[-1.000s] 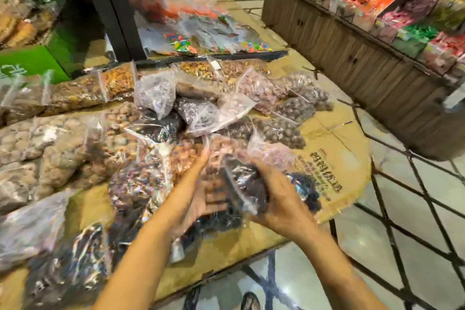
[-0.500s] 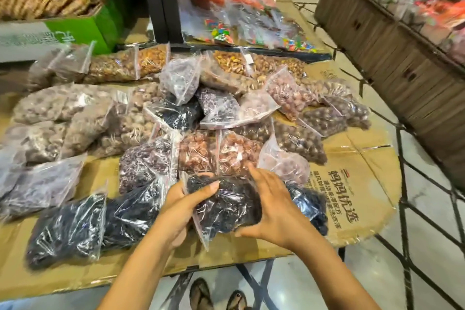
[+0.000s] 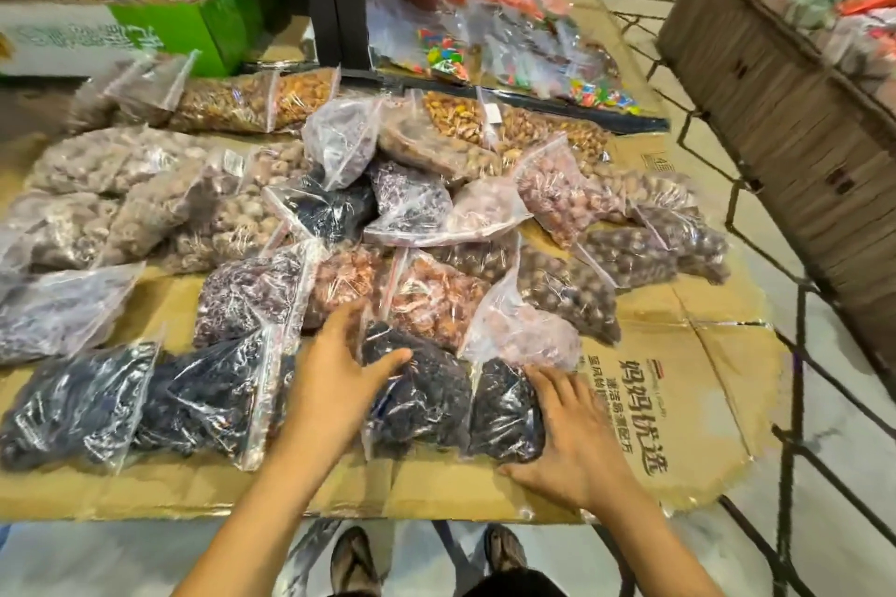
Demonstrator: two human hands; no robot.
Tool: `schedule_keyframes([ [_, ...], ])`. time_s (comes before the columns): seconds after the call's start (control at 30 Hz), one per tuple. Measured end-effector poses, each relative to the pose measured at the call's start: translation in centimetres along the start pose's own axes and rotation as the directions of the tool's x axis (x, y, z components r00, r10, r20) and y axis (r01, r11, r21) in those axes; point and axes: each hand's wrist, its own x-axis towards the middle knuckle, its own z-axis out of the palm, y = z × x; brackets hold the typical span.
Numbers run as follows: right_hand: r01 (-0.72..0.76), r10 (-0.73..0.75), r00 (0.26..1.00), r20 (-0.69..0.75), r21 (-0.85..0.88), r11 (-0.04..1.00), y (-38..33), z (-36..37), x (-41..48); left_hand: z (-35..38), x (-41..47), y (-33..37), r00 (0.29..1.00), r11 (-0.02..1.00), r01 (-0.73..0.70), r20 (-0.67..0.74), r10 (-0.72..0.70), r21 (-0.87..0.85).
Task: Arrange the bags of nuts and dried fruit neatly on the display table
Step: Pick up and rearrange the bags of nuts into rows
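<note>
Your left hand (image 3: 334, 378) open, flat on clear bag of dark dried fruit (image 3: 417, 398); right hand (image 3: 567, 431) open, cupping neighbouring dark bag (image 3: 504, 407); both lie flat on cardboard (image 3: 679, 402).

Bare forearms, no sleeves; strappy sandals (image 3: 355, 562) on both feet.

One head view, close over the table (image 3: 485, 494).
We look forward and down from above our hands (image 3: 334, 383).
</note>
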Motion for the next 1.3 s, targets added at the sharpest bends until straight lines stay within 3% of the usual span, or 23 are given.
schedule_keyframes([
  [0.17, 0.154, -0.159, 0.985, 0.061, 0.078, 0.985, 2.4, 0.3, 0.8, 1.7, -3.4, 1.9, 0.979, 0.965, -0.044, -0.181, 0.093, 0.257],
  [0.3, 0.221, -0.247, 0.965, 0.093, 0.228, 0.948, 4.7, 0.1, 0.8, 5.3, -5.9, 3.2, 0.979, 0.923, 0.11, -0.2, -0.036, 0.369],
  [0.4, 0.233, -0.266, 0.962, 0.057, 0.335, 0.913, 6.3, 0.1, 0.7, 6.8, -6.1, 1.6, 0.977, 0.854, 0.107, -0.213, 0.005, 0.51],
  [0.53, 0.253, -0.286, 0.958, 0.028, 0.391, 0.885, 7.7, 0.3, 0.0, 6.2, -6.1, -0.1, 0.99, 0.913, 0.052, -0.14, 0.006, 0.406],
  [0.63, 0.302, -0.332, 0.943, 0.03, 0.349, 0.887, 8.2, -0.4, -0.2, 5.6, -6.8, -0.4, 0.981, 0.957, 0.083, -0.192, -0.029, 0.279],
  [0.73, 0.263, -0.273, 0.962, -0.025, 0.362, 0.894, 8.7, -1.5, -0.1, 5.4, -7.8, -0.6, 0.964, 0.97, 0.057, -0.268, 0.009, 0.237],
  [0.83, 0.1, -0.081, 0.995, -0.062, 0.441, 0.892, 9.6, -2.4, 0.3, 5.8, -8.0, 0.9, 0.953, 0.966, -0.024, -0.287, 0.101, 0.258],
  [1.0, 0.012, 0.031, 0.995, -0.098, 0.412, 0.911, 12.1, -4.9, 1.7, 8.7, -7.0, 5.0, 0.935, 0.894, -0.201, -0.194, 0.297, 0.401],
  [1.17, 0.006, 0.059, 0.98, -0.188, 0.326, 0.945, 16.3, -7.9, 4.3, 13.0, -4.1, 7.4, 0.948, 0.831, -0.252, -0.046, 0.315, 0.496],
  [1.3, 0.038, 0.021, 0.981, -0.194, 0.297, 0.954, 20.4, -10.4, 8.3, 16.9, -1.2, 9.2, 0.976, 0.829, -0.145, -0.06, 0.21, 0.54],
])
